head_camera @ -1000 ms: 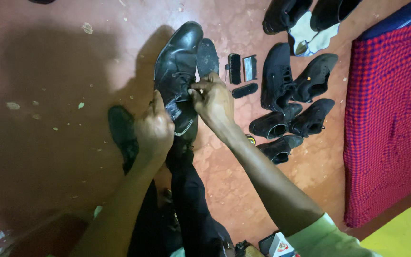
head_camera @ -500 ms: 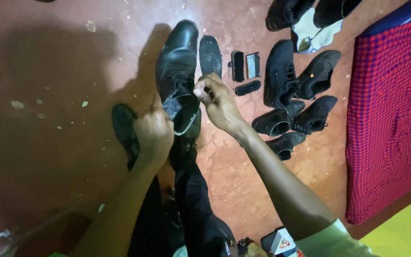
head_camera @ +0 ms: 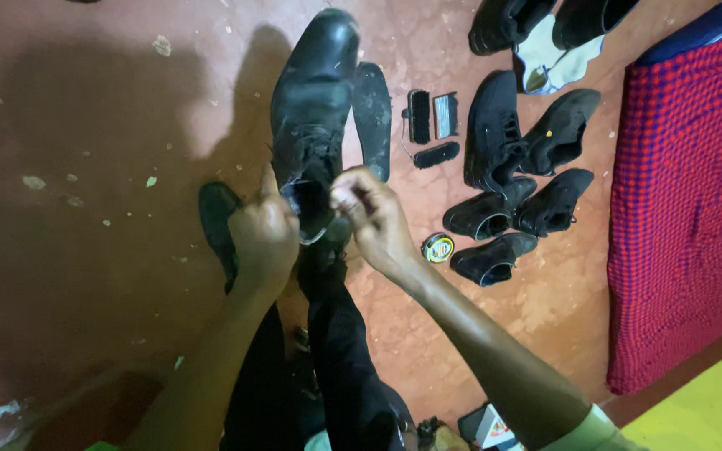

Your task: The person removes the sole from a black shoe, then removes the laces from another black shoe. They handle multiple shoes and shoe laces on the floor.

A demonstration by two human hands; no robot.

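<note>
- Presently, left hand [head_camera: 265,238] and right hand [head_camera: 371,213], slightly apart, both grip the opening of a black leather lace-up shoe [head_camera: 315,108].
- Round polish tin [head_camera: 438,248] lies just beside the right wrist on the reddish floor [head_camera: 85,125].

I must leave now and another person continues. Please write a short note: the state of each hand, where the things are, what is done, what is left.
Left hand grips the black shoe at its opening. Right hand pinches at the same opening, fingers closed; what it pinches cannot be seen. Shoe is held over the knee. An insole and brushes lie on the floor, polish tin beside more shoes. Whether anything is finished cannot be seen.
</note>
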